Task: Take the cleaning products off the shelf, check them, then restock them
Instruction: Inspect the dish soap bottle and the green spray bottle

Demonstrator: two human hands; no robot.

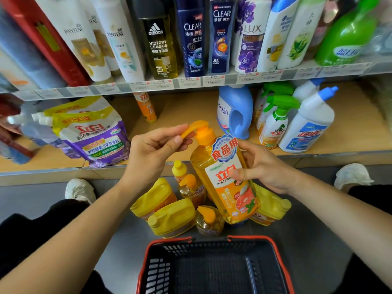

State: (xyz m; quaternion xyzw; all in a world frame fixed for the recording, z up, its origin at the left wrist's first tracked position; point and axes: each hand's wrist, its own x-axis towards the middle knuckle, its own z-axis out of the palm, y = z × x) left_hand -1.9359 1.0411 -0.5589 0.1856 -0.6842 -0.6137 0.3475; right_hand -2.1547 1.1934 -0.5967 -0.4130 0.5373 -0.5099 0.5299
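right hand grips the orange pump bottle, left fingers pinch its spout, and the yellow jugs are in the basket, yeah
Not quite: the head view shows the yellow jugs standing on the floor beyond the basket, not in it. The rest holds: the right hand grips the orange pump bottle, and fingers of the left hand pinch its spout.

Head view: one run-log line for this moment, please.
phase: checking | right hand: grips orange pump bottle | left hand: pinches pump nozzle | yellow jugs: on floor | basket: on floor
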